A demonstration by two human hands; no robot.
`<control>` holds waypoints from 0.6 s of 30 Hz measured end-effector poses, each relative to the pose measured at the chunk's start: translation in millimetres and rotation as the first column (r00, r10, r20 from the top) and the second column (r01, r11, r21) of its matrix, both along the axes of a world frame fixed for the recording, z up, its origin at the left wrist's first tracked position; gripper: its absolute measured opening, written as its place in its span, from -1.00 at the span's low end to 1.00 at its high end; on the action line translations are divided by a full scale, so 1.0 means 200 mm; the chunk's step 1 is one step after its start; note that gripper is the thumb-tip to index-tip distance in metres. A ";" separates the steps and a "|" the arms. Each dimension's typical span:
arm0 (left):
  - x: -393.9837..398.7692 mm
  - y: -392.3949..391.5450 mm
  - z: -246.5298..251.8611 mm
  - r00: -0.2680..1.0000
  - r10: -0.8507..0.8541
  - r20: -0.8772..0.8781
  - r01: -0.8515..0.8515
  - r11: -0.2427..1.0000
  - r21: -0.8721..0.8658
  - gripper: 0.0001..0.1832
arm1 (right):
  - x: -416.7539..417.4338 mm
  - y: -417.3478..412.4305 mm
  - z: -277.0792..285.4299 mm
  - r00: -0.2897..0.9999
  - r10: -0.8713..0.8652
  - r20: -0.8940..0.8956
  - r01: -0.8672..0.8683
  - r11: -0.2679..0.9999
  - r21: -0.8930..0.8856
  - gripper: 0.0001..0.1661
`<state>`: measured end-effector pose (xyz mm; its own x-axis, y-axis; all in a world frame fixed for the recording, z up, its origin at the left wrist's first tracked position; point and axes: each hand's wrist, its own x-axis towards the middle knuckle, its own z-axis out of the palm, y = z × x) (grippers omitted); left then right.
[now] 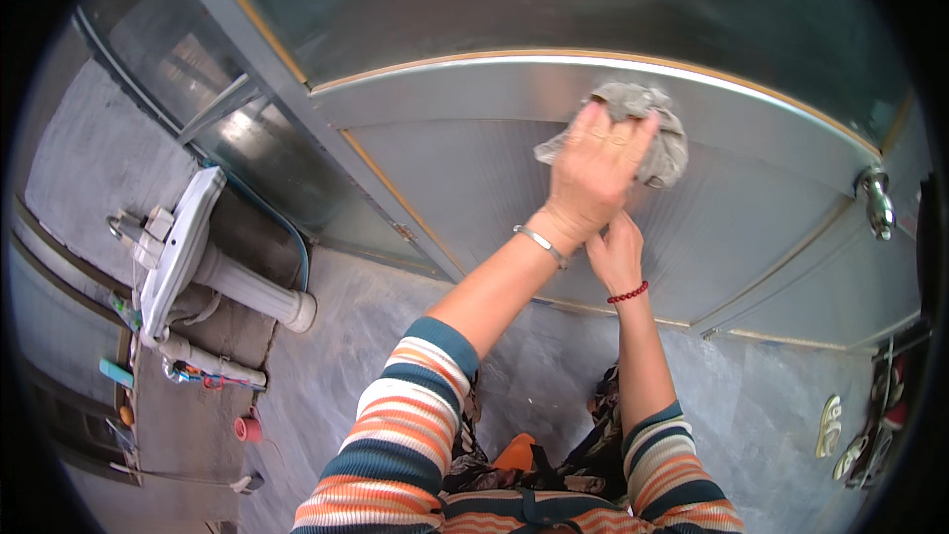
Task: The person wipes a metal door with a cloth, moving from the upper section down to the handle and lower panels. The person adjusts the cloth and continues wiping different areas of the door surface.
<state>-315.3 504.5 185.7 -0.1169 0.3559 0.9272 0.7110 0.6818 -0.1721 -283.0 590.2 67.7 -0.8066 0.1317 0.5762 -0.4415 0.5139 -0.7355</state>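
My left hand (pixel 593 170), with a silver bracelet at its wrist, presses a crumpled grey cloth (pixel 660 141) flat against a grey metal door (pixel 460 104). The cloth lies over the band just below the door's upper glass pane (pixel 578 7) and spills onto the ribbed lower panel (pixel 474 185). Just below it is my right hand (pixel 619 248), wearing a red bead bracelet. Its fingertips are partly hidden behind my left hand, so whether it holds anything does not show.
A metal door handle (pixel 878 204) sticks out at the right. To the left stands a white pedestal sink (pixel 178 259) with a pipe and hose. A pink bucket-like item (pixel 248 428) sits on the floor. Shoes (pixel 829 426) lie by a rack (pixel 882 408) at the right.
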 end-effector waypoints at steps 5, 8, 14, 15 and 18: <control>-0.04 -0.17 0.06 0.994 0.107 0.016 -0.107 0.994 -0.004 -0.21 | 0.05 0.10 0.08 0.998 -0.032 -0.062 0.029 0.998 -0.054 -0.86; -0.02 -0.14 0.09 0.985 0.170 0.032 -0.169 0.985 -0.031 -0.19 | 0.07 0.16 0.09 1.000 -0.028 -0.005 0.027 0.996 -0.080 -0.88; -0.04 0.31 0.09 0.997 -0.041 -0.058 0.034 0.993 -0.114 -0.26 | 0.08 0.35 0.10 0.995 -0.099 0.009 0.099 0.985 -0.138 -0.86; -0.04 0.41 0.09 0.994 -0.085 -0.074 0.076 0.991 -0.108 -0.28 | 0.08 0.38 0.07 0.990 -0.139 0.009 0.139 0.983 -0.117 -0.86; -0.02 0.64 0.07 0.984 -0.156 -0.090 0.142 0.979 -0.146 -0.38 | 0.08 0.47 0.00 0.983 -0.145 0.115 0.159 0.979 -0.125 -0.80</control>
<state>-319.1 632.1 200.3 0.0380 0.4878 0.8721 0.7770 0.5343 -0.3328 -268.0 684.1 67.8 -0.8265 0.3270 0.4582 -0.2824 0.4634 -0.8400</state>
